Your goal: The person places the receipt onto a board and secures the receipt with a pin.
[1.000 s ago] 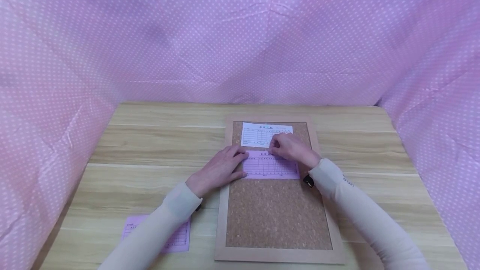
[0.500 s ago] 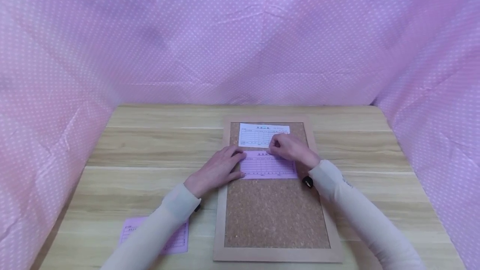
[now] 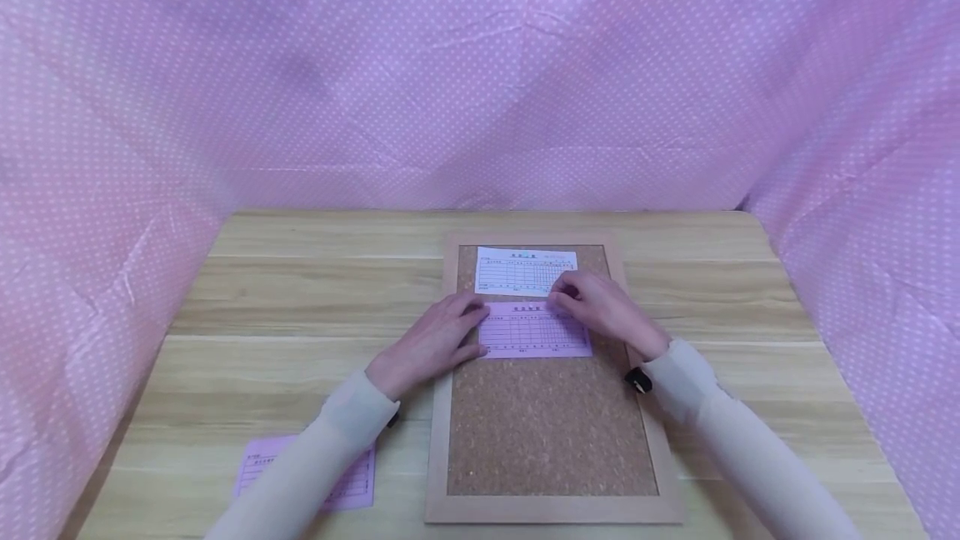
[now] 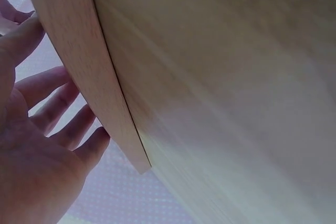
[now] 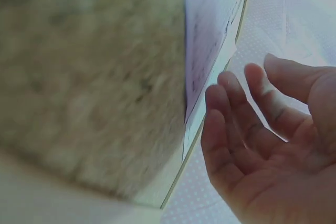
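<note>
Left hand: left edge of pink slip being touched by relaxed fingers; skew perhaps being risked by sliding. Between both hands: slip being supported by corkboard. Right hand: nothing visibly being gripped by loosely bent fingers; snagging perhaps being risked by brushing.

It seems a screened-off booth, the wider room hidden, with pink dotted cloth left, right and far around a wood-grain table.

The wood-grained table carries a framed corkboard — and, left of it, a pink slip.
</note>
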The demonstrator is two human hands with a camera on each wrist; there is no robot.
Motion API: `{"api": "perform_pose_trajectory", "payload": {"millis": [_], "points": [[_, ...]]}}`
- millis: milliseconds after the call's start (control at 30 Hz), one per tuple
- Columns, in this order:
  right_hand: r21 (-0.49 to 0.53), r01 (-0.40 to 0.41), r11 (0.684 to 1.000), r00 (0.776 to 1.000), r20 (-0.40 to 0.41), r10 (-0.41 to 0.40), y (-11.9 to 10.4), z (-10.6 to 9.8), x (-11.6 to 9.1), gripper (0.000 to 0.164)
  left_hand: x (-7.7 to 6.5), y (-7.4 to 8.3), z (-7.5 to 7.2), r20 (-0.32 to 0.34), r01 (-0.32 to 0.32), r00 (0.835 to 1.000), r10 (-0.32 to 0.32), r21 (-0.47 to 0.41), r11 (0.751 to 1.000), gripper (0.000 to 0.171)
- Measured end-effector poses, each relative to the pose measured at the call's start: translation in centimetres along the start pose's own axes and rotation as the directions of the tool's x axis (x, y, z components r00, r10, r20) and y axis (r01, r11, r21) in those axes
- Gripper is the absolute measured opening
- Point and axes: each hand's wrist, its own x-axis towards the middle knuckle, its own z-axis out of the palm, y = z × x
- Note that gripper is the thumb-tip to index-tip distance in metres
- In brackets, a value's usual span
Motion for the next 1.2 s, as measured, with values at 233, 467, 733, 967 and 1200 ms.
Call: {"api": "perform_pose_trajectory", "payload": {"millis": [233, 467, 733, 967, 1200], "points": [[-0.066, 0.053, 0.996, 0.994, -0.091, -0.059, 0.6, -0.2, -1.5, 0.015, -0.2, 0.0, 0.1, -0.019, -0.025, 0.999, 0.025, 0.015, 1.000, 0.060], [-0.136, 0.143, 0.980, 0.982, -0.107, -0.158, 0.9, -0.8, -3.2, 0.030, -0.8, 0.2, 0.2, -0.014, -0.034, 0.999, 0.035, 0.061, 0.998, 0.059], [-0.183, 0.205, 0.961, 0.976, -0.031, -0.214, 1.6, -0.7, -4.5, 0.049, -1.3, 0.2, 0.4, -0.011, -0.015, 1.000, 0.015, 0.058, 0.998, 0.064], [-0.257, 0.228, 0.939, 0.973, 0.032, -0.227, 1.8, -0.3, -5.4, 0.061, -2.4, -0.1, 0.2, -0.010, 0.088, 0.996, -0.088, 0.082, 0.993, 0.077], [-0.295, 0.226, 0.928, 0.974, 0.073, -0.214, 1.9, 0.5, -6.1, 0.065, -4.3, -0.8, 0.1, -0.086, 0.134, 0.988, -0.125, 0.104, 0.985, 0.088]]}}
